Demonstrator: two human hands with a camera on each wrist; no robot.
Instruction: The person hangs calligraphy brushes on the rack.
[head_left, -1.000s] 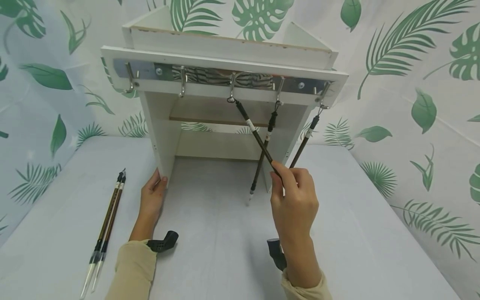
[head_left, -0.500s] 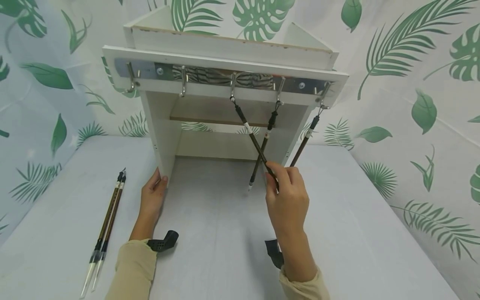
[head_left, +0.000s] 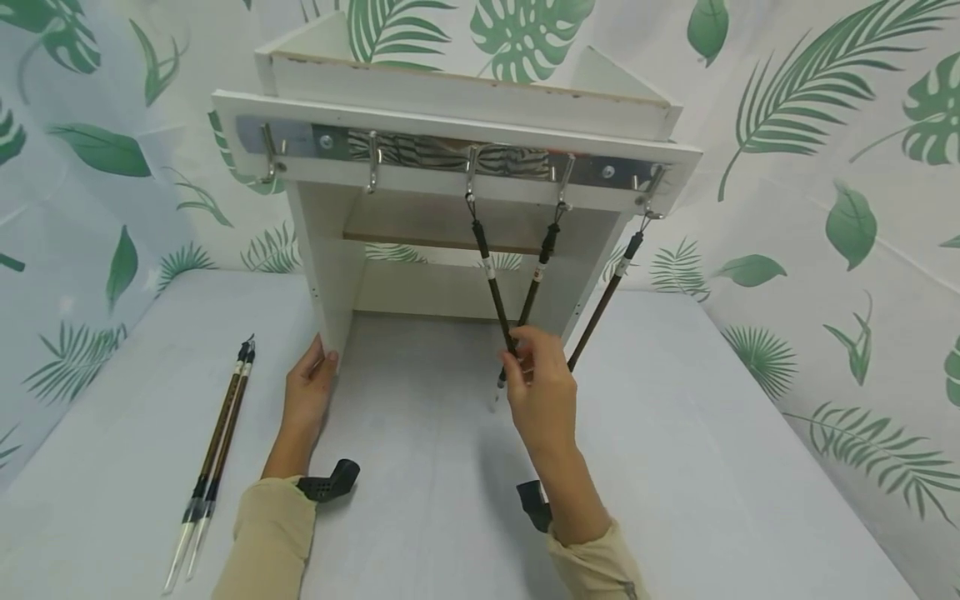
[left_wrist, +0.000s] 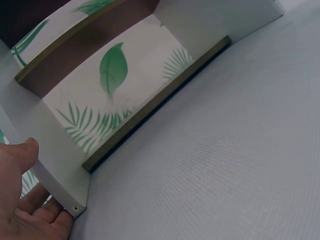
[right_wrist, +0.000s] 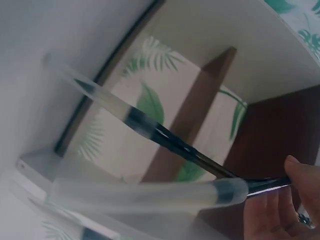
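Observation:
My right hand [head_left: 543,392] pinches the lower handle of a dark calligraphy brush [head_left: 495,292], whose cord loops over the middle hook [head_left: 471,179]. In the right wrist view its clear brush cap [right_wrist: 150,195] points away from the thumb. Behind it a second brush [head_left: 542,265] hangs from the hook to the right and crosses it in the head view. A third brush [head_left: 606,300] hangs from the rightmost hook. With thumb and fingers on either side, my left hand [head_left: 309,383] grips the side panel [left_wrist: 55,170] of a white cabinet [head_left: 465,93] at its bottom front corner.
Two capped brushes [head_left: 223,417] lie side by side on the pale tablecloth [head_left: 420,500] at the left. The two left hooks [head_left: 372,167] carry no brush. A leaf-patterned backdrop [head_left: 810,192] stands behind the cabinet.
My right hand has moved left with the middle-hook brush, which now hangs closer to upright. The second brush has swung a little. My left hand keeps its place on the panel.

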